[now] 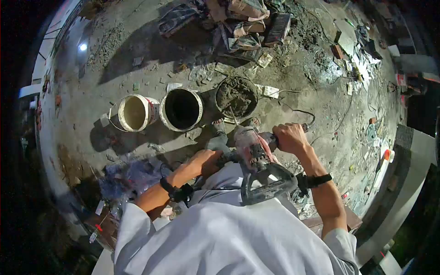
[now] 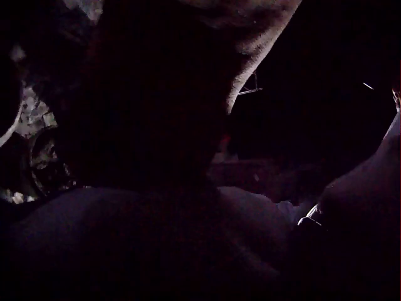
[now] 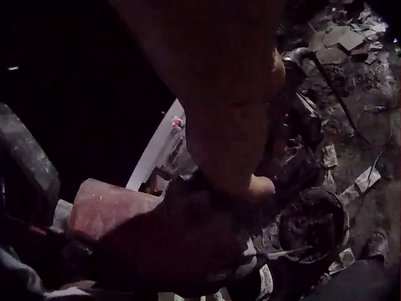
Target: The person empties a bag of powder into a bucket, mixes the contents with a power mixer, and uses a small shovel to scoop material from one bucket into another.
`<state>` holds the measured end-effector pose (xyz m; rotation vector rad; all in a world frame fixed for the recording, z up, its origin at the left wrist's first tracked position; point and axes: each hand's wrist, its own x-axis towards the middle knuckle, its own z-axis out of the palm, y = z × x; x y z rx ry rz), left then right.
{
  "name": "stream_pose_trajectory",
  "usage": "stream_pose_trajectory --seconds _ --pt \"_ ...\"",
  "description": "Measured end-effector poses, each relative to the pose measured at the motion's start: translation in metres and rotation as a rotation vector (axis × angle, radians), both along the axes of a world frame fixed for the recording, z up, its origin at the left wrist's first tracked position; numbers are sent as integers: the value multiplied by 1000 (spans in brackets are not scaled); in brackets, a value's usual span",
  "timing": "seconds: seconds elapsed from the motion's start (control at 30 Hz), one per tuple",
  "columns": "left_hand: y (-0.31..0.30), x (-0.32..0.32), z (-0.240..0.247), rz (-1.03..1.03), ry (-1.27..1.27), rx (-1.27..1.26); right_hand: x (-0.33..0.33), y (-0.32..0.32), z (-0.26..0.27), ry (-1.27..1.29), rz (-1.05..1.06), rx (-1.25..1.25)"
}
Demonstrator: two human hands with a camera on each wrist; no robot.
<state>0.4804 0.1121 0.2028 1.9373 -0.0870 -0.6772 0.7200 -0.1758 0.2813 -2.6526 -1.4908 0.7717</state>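
A red and grey hand-held electric mixer (image 1: 253, 145) is held in front of the body, its black frame near the shirt. Its thin shaft (image 1: 234, 117) slants down into grey mortar (image 1: 236, 94) inside a bucket (image 1: 217, 101). My left hand (image 1: 208, 161) grips the mixer's side handle on the left. On the other side, my right hand (image 1: 290, 136) is wrapped round the opposite handle, near the power cord. The right wrist view has the mixer's red housing (image 3: 109, 210) and the mortar bucket beyond it. Most of the left wrist view is dark, with the fingers hidden.
Left of the mortar stand a white bucket (image 1: 150, 112) with pale contents and another bucket (image 1: 200, 110), dark inside. Torn bags (image 1: 250, 27) lie at the far side. A cord (image 1: 298, 90) crosses the littered floor. Plastic sheeting (image 1: 144, 176) lies at lower left; feet (image 1: 219, 124) stand by the mortar bucket.
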Motion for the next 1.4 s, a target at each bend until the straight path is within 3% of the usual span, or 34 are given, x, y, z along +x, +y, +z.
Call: stream_pose_trajectory --seconds 0.03,0.1,0.13,0.2,0.3,0.4,0.5,0.6,0.73,0.9,1.1,1.33,1.4 --pt "0 -5 -2 3 -6 -2 2 3 -3 -6 3 -2" --pt "-5 -20 -1 334 -242 -280 5 8 -8 -3 20 -22" --pt "-7 -10 2 340 -249 -280 7 10 -12 -47 42 -11" --pt "-10 15 18 -71 134 311 19 18 -15 -60 83 -9" --pt "-14 14 30 2 111 271 33 34 -8 -72 163 69" --pt "-23 -6 -30 77 20 237 54 56 -1 -14 199 70" --pt "-31 13 25 261 177 199 68 76 6 -36 331 37" --pt "-53 -2 4 425 84 127 80 83 -2 -52 425 20" --pt "-70 14 42 526 154 154 92 89 3 -95 508 3" --pt "-86 22 41 523 112 301 97 88 23 -141 496 16" --pt "-96 24 30 549 79 176 112 70 26 -140 531 69" --pt "-102 42 43 486 135 268 124 55 19 -209 545 152" --pt "-107 40 34 515 15 240 127 51 19 -190 545 153"
